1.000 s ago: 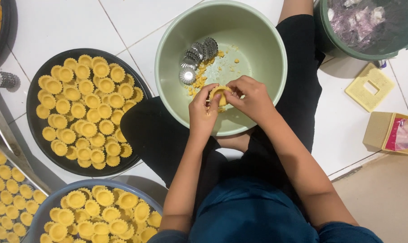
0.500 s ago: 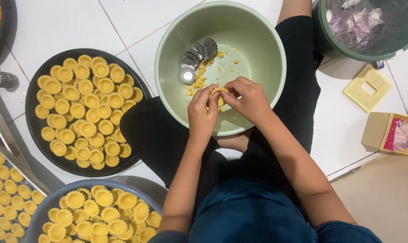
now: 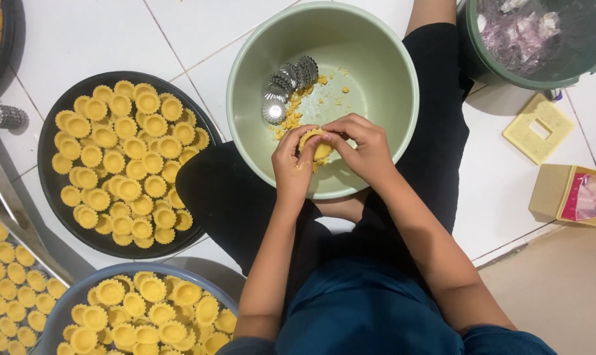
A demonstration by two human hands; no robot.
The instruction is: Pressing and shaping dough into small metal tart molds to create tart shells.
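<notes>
Both my hands meet over the near side of a pale green bowl (image 3: 377,59) that rests between my legs. My left hand (image 3: 291,167) and my right hand (image 3: 362,148) together pinch a small yellow pastry shell (image 3: 319,146), fingers pressed around its rim. Whether a metal mould sits under the dough is hidden by my fingers. Inside the bowl lie a row of fluted metal tart moulds (image 3: 288,82) and loose yellow dough crumbs (image 3: 291,118).
A round black tray (image 3: 48,190) full of several formed yellow shells lies left of my knee. A blue-rimmed tray (image 3: 68,299) of more shells sits near bottom left. A dark green bucket (image 3: 502,69), a yellow square cutter (image 3: 538,128) and a small cardboard box (image 3: 551,190) are at right.
My fingers have shifted slightly around the pastry shell, turning it a little. Hands stay over the same spot in the bowl.
</notes>
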